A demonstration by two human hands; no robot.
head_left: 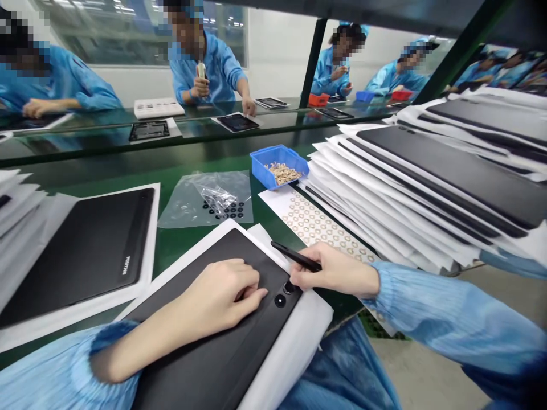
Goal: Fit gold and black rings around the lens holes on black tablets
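A dark grey tablet back cover (183,364) lies on a white foam sheet (294,353) in front of me. My left hand (226,290) rests on the cover, its fingers curled in and its thumb stretched toward the lens corner. I see nothing in that hand. My right hand (327,270) grips a slim black pen-like tool (294,255), its visible end pointing up and left. The right fingertips are at the cover's edge, beside a round camera opening (289,287). Just below it sits a second black lens circle (280,300). Whether the fingertips also pinch something small is hidden.
A blue bin (265,173) of small rings stands behind, next to a ring-covered sheet (314,222) and a clear bag (188,196) with black rings. Interleaved covers (427,188) are stacked right; another cover (94,245) lies left. Co-workers sit across the bench.
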